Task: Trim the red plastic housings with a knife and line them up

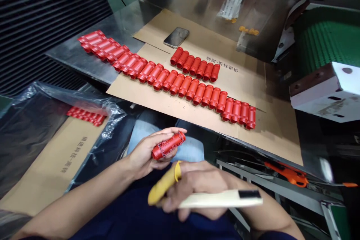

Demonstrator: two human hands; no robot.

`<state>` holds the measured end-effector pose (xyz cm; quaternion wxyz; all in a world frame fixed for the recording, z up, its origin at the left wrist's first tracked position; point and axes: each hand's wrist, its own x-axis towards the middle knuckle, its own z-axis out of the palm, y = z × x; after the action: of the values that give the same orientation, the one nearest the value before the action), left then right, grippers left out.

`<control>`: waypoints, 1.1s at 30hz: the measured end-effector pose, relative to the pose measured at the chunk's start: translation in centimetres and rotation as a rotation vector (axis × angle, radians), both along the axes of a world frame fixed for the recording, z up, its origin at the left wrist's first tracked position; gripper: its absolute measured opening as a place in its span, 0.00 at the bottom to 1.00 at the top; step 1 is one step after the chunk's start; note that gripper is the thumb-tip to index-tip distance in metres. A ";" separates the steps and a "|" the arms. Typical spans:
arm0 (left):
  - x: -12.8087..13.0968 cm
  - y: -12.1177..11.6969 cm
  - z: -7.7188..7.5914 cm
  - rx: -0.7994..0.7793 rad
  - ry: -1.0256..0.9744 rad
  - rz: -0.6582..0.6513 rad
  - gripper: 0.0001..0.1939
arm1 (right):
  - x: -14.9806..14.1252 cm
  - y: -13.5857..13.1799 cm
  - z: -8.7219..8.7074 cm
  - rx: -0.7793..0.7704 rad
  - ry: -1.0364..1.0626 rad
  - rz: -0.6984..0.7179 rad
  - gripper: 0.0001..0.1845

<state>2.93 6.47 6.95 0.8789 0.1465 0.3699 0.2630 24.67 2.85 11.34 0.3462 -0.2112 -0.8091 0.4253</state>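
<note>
My left hand point(143, 154) is closed around a red cylindrical part point(169, 145) with dark line markings along its side, lying across the fingers in front of my lap. Below and right of it, my right hand point(203, 184) is slightly blurred and grips a slim pale handle with a black end point(218, 199). The tip of that tool is hidden by the fingers, so its kind does not show. A yellow finger cot point(164, 184) covers one finger of the right hand. The two hands are apart.
A long row of similar red parts point(177, 84) lies across the cardboard point(225, 92) and metal table, with a shorter row point(195, 65) behind. A phone point(176, 37) lies farther back. At left stands a plastic-lined box point(107, 127); orange scissors point(291, 175) are at right, below a green conveyor belt point(329, 37).
</note>
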 end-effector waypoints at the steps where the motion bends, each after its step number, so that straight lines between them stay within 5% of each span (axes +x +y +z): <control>1: -0.1 0.1 0.1 -0.001 -0.020 -0.020 0.22 | 0.2 -0.4 -0.1 -0.099 0.128 0.030 0.15; 4: -0.3 0.4 0.3 0.028 -0.038 -0.026 0.23 | 0.8 -1.3 -0.9 -0.407 0.483 -0.055 0.13; 7: -0.4 0.4 0.2 0.131 -0.042 0.023 0.25 | 1.5 -1.5 -2.3 -0.276 0.383 -0.479 0.08; 10: -0.5 0.0 0.1 0.253 -0.035 0.074 0.27 | 1.7 -1.9 -3.6 -0.134 0.254 -0.674 0.14; 23: -0.5 -1.1 -1.2 0.563 0.228 0.134 0.24 | -0.3 -0.7 -3.5 0.149 0.131 -0.762 0.20; 33: -0.3 -1.6 -0.2 0.656 0.407 0.241 0.22 | -1.1 -0.5 -3.7 0.232 0.164 -0.718 0.16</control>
<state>2.66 4.86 6.80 0.6573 0.4238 0.4472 0.4339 23.57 2.38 7.65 0.5584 -0.4055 -0.6961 0.1981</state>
